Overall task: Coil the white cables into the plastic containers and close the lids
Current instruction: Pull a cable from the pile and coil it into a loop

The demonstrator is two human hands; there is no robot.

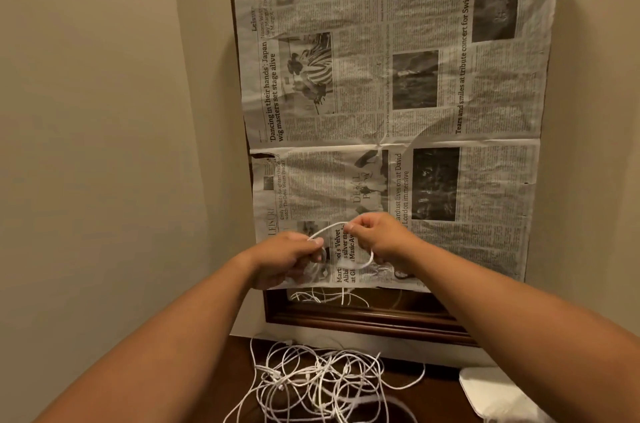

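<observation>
Both my hands are raised in front of a newspaper-covered mirror. My left hand [294, 258] grips a small coil of white cable [327, 230], and my right hand [379, 237] pinches the same cable's loop at its top. The cable arcs between the two hands and curls down below my right hand. A tangled heap of white cables [318, 384] lies on the dark wooden surface below. A white plastic container or lid [491, 395] shows at the bottom right, partly cut off by my right forearm.
A dark wood-framed mirror [363, 318] leans against the beige wall, mostly covered by newspaper [398, 111]. Its bare lower strip reflects the cables. The wall corner lies to the left.
</observation>
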